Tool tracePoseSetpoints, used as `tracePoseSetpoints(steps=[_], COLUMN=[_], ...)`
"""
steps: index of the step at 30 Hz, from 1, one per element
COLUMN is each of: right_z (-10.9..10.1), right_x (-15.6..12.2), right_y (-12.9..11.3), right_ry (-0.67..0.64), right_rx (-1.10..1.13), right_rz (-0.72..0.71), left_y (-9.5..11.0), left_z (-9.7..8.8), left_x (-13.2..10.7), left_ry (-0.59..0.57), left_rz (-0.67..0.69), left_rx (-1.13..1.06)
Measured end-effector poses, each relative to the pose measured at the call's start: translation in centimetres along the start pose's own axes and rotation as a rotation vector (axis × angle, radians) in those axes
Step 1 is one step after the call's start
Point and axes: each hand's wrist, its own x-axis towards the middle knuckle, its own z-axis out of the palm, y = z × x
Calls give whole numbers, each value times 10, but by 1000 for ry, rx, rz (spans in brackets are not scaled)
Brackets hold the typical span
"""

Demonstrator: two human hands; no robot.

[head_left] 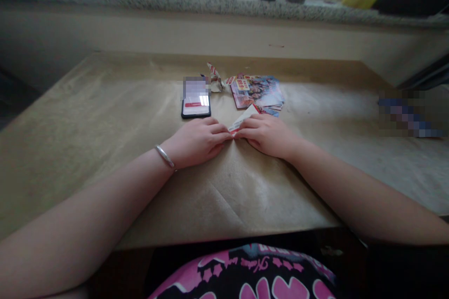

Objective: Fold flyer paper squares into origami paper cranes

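Observation:
Both hands rest on the brown paper-covered table point(105, 117), fingertips meeting at its middle. My left hand point(196, 142), with a silver bangle on the wrist, pinches one end of a small folded piece of printed paper point(242, 120). My right hand point(268, 135) pinches the other end, fingers closed. The paper is white with red print and tilts up to the right. Just beyond it lies a pile of colourful printed sheets point(257, 91), with a folded paper shape point(215, 77) to the pile's left.
A black phone point(196, 100) with a lit screen lies beyond my left hand. A speckled stone ledge point(210, 4) at the back carries jars, a red bottle and a yellow item. A blurred object point(410, 114) lies at the table's right.

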Motion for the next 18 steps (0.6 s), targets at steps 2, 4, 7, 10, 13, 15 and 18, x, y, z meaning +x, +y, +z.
tracePoseSetpoints(steps=[2,4,7,10,13,15,18], right_z=[-2,-4,-6,-9,-11,-12,-11], right_x=[0,0,-1,-4,-7,-9,-10], right_y=[-1,-1,0,2,4,6,7], right_ry=[-19,-34,-43,-54,-45,-36,-40], right_rx=[-29,-57,-65,-59,-50,-37,-23], right_rz=[5,3,-16,-11,-4,-10,-11], left_y=[0,0,0,0,0,-1,-1], left_z=[0,0,0,-1,-1,0,2], left_x=[0,0,0,0,-1,-1,-2], left_ry=[-4,1,16,25,22,21,28], left_rz=[2,7,11,9,8,10,15], left_rx=[9,13,15,18,26,25,19])
